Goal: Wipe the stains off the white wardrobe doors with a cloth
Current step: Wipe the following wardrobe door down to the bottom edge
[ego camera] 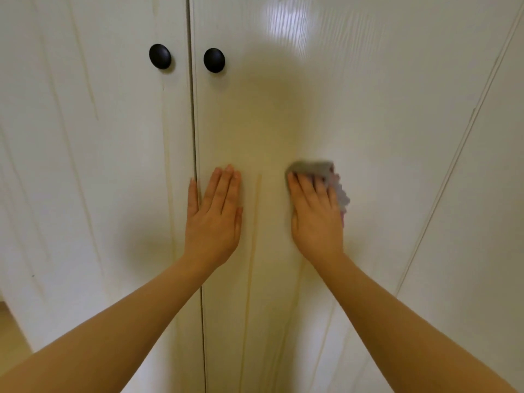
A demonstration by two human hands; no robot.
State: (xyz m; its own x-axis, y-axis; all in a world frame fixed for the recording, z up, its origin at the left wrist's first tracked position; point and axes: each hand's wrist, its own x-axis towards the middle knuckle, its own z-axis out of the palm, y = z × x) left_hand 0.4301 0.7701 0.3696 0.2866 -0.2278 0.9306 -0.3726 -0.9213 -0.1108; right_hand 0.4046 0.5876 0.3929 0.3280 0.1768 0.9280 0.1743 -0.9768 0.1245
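Reference landmark: the vertical seam [195,123] between the two white wardrobe doors.

1. Left door [85,165]: lies left of the seam. Its black round knob [160,56] sits just left of the seam, high up.
2. Right door [368,123]: lies right of the seam. Its matching knob [214,60] sits just right of the seam, at nearly the same height as the first.
3. My left hand [214,219]: placed flat against the doors, well below the knobs. All fingers are extended and close together, and it holds nothing. The palm and most of the fingers rest on the right door; the little finger lies across the seam, on its left side.
4. My right hand [316,219]: set on the right door, farther right of the seam than my left hand and at about the same height. The fingers are laid out nearly straight on top of the cloth [326,174] and press it against the panel; they are not curled round it.
5. Cloth: grey, with a pink edge showing on the side away from the seam. It projects past my fingertips and past the outer edge of the hand. Its outline is blurred.
6. A faint yellowish vertical line [256,208] runs down the right door between my two hands, right of the seam.
7. A bright patch of glare [289,21] sits on the right door, above the cloth and right of the seam.
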